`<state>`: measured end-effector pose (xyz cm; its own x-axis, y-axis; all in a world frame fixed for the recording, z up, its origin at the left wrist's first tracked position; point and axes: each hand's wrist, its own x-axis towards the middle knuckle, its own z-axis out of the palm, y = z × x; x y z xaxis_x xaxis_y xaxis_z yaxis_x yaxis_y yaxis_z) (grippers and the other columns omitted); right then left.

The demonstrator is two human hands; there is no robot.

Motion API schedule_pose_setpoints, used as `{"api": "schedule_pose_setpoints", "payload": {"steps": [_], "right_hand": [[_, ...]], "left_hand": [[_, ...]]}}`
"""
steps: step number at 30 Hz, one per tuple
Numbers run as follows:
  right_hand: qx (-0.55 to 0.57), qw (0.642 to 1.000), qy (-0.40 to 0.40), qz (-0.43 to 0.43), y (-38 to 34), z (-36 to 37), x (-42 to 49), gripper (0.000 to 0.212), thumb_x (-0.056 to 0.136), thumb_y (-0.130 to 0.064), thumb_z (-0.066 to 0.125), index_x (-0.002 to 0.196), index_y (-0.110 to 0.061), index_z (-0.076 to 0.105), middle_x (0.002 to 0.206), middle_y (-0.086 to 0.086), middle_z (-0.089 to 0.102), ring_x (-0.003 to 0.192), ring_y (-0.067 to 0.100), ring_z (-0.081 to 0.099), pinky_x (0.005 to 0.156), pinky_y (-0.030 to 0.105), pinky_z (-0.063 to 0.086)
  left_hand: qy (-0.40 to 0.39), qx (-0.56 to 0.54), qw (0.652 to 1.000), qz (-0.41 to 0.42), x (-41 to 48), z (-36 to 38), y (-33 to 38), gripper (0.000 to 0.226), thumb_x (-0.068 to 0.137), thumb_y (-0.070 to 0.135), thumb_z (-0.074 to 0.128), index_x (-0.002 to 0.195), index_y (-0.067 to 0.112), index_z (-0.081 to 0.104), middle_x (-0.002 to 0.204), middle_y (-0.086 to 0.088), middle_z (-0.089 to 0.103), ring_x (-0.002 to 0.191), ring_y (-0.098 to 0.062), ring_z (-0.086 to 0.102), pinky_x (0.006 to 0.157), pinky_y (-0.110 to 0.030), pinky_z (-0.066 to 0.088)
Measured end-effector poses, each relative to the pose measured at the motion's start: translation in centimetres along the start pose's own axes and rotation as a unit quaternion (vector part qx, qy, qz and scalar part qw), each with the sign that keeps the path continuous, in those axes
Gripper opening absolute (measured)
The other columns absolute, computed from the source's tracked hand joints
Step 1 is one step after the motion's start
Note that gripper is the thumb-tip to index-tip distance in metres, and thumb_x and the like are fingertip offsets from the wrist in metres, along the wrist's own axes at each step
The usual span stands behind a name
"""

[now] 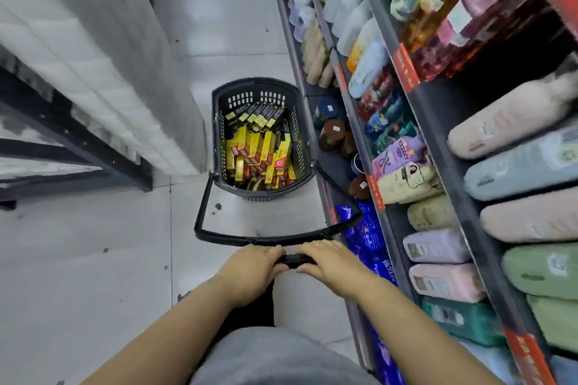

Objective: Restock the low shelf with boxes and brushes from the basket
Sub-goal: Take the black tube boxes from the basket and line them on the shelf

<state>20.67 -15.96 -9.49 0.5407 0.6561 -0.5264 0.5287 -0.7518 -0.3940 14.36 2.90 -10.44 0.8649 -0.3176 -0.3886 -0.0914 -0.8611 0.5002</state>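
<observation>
A black plastic basket [219, 122] stands on the tiled floor ahead of me, close to the shelving on the right. It is filled with several yellow and red boxes [259, 150] and dark packs with yellow labels [256, 116] at its far end. Its long black pull handle [203, 206] reaches back toward me. My left hand [253, 269] and my right hand [328, 262] both grip the handle's crossbar side by side, fingers curled over it. The low shelf [336, 162] beside the basket holds dark round items.
Tall shelving on the right carries rolled towels [438, 247], socks and patterned packs. Blue foil packs [366, 237] lie on the bottom shelf near my right hand. A white shelf unit [93, 56] lines the left side of the narrow aisle.
</observation>
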Motion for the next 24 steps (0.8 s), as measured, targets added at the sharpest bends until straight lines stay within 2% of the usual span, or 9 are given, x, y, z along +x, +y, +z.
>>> {"api": "schedule_pose_setpoints", "payload": {"steps": [3, 8, 14, 16, 19, 24], "right_hand": [[0.020, 1.000, -0.015, 0.009, 1.5, -4.6, 4.7, 0.037, 0.093, -0.048, 0.043, 0.119, -0.022, 0.053, 0.113, -0.001, 0.059, 0.107, 0.020, 0.048, 0.091, 0.036, 0.037], [0.015, 1.000, -0.020, 0.008, 2.9, -12.9, 13.0, 0.028, 0.094, -0.048, 0.042, 0.104, -0.022, 0.050, 0.105, 0.001, 0.057, 0.101, 0.023, 0.049, 0.076, 0.034, 0.033], [0.005, 1.000, -0.021, 0.021, 4.3, -20.6, 21.5, 0.028, 0.094, -0.048, 0.042, 0.097, -0.020, 0.047, 0.100, 0.002, 0.057, 0.096, 0.025, 0.050, 0.080, 0.041, 0.041], [0.001, 1.000, -0.012, 0.011, 5.1, -23.0, 24.4, 0.028, 0.094, -0.048, 0.042, 0.095, -0.020, 0.047, 0.100, 0.002, 0.057, 0.094, 0.026, 0.050, 0.077, 0.040, 0.039], [-0.011, 1.000, -0.017, -0.017, 6.7, -26.4, 29.1, 0.027, 0.096, -0.046, 0.040, 0.089, -0.020, 0.043, 0.098, 0.003, 0.058, 0.092, 0.027, 0.051, 0.068, 0.036, 0.028], [-0.003, 0.999, -0.049, -0.022, 9.7, -32.4, 37.4, 0.029, 0.097, -0.045, 0.038, 0.091, -0.018, 0.041, 0.104, 0.008, 0.059, 0.098, 0.031, 0.052, 0.072, 0.036, 0.028]], "left_hand": [[-0.010, -0.032, 0.999, -0.001, 4.6, -4.6, -2.3, 0.028, 0.098, 0.040, 0.037, 0.105, 0.017, 0.053, 0.108, -0.005, 0.064, 0.098, -0.025, 0.056, 0.070, -0.029, 0.030], [-0.028, -0.064, 0.997, -0.018, 11.6, -12.8, -6.7, 0.026, 0.099, 0.039, 0.037, 0.102, 0.017, 0.050, 0.102, -0.006, 0.063, 0.092, -0.027, 0.056, 0.065, -0.032, 0.030], [-0.013, -0.028, 0.999, -0.010, 19.1, -20.0, -11.6, 0.026, 0.099, 0.038, 0.034, 0.098, 0.016, 0.048, 0.097, -0.007, 0.063, 0.086, -0.029, 0.056, 0.060, -0.033, 0.023], [0.002, -0.010, 1.000, -0.002, 21.7, -22.1, -13.4, 0.025, 0.099, 0.038, 0.034, 0.097, 0.017, 0.047, 0.094, -0.008, 0.063, 0.083, -0.029, 0.056, 0.060, -0.033, 0.023], [0.006, 0.002, 1.000, 0.003, 25.8, -25.1, -16.0, 0.026, 0.099, 0.039, 0.034, 0.096, 0.017, 0.048, 0.092, -0.007, 0.063, 0.081, -0.028, 0.056, 0.060, -0.034, 0.027], [-0.018, 0.019, 1.000, -0.010, 33.6, -31.0, -19.7, 0.031, 0.100, 0.038, 0.035, 0.105, 0.013, 0.052, 0.102, -0.007, 0.062, 0.089, -0.026, 0.055, 0.067, -0.031, 0.031]]}}
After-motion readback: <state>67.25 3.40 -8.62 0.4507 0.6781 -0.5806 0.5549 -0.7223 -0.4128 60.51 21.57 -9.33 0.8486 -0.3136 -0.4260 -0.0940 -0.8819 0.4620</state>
